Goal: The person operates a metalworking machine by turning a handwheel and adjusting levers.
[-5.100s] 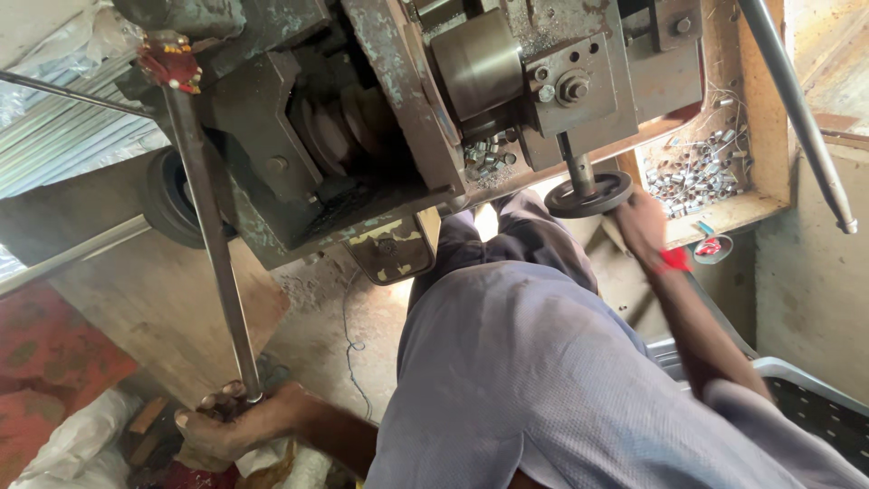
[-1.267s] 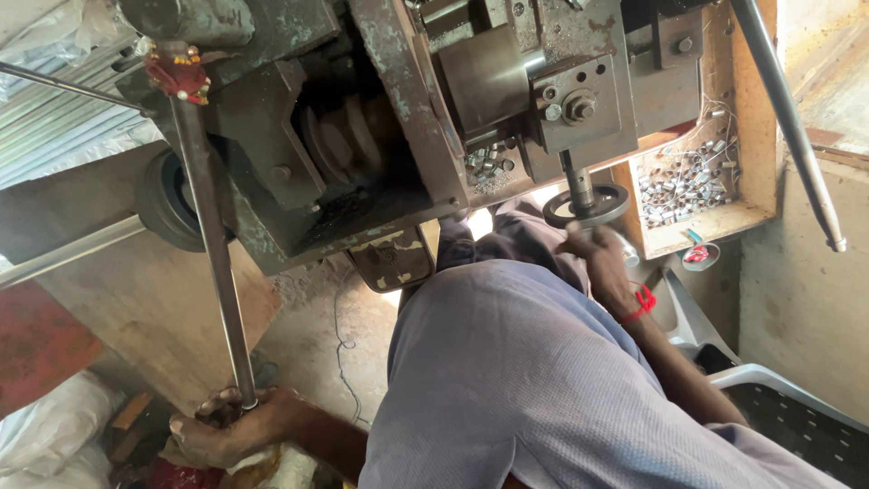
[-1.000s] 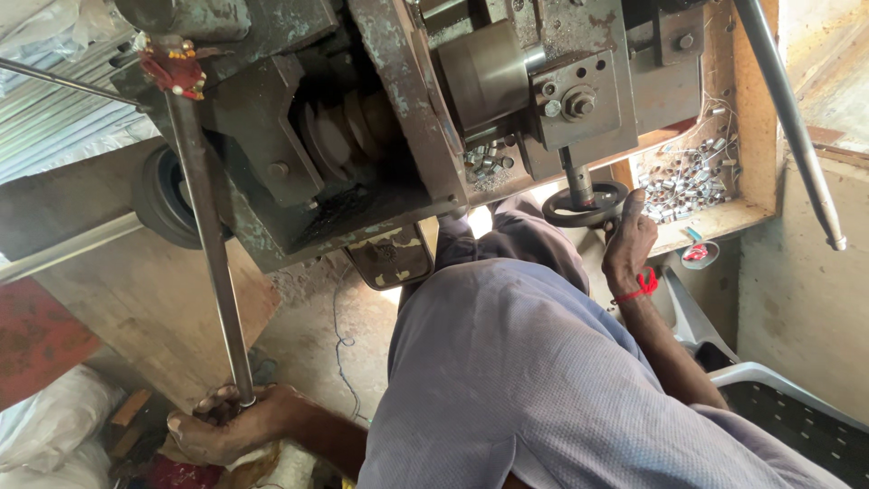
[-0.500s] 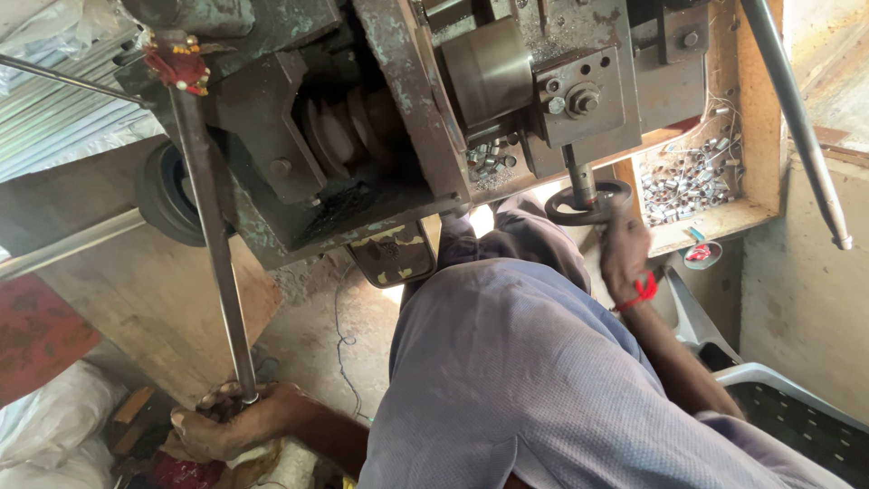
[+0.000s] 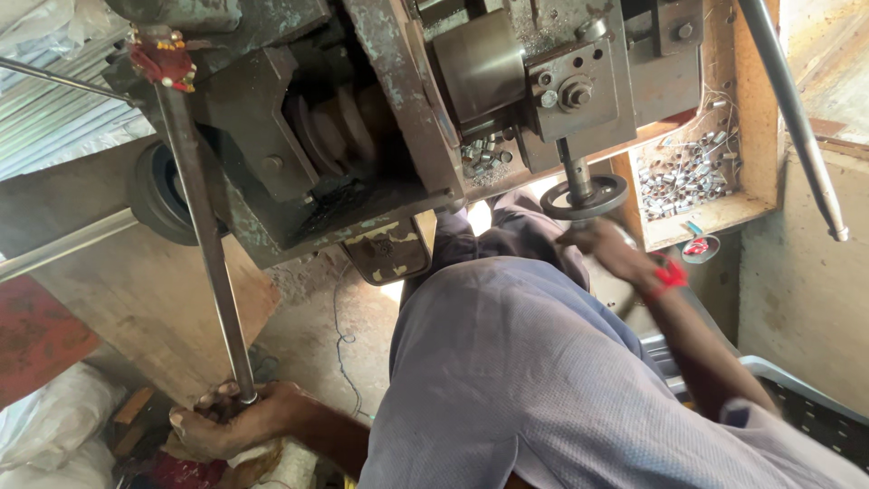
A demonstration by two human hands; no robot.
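My left hand [image 5: 222, 424] is clenched around the bottom end of the long steel rod [image 5: 201, 226], which slants up to the machine [image 5: 380, 118]. My right hand [image 5: 602, 246] reaches the handwheel [image 5: 585, 196] just below the machine (fingers curled at its rim, though I cannot tell if they grip it). A wooden tray [image 5: 724, 213] of small metal parts sits beside.

the big machine [image 5: 380, 118] sits at the top. a long rod [image 5: 204, 244] runs down from its left side to the left hand [image 5: 222, 426] at the bottom. the small wheel [image 5: 584, 196] hangs under the machine's right side, with the right hand [image 5: 602, 243] just below it. a tray of small metal bits [image 5: 692, 172] lies right of the wheel
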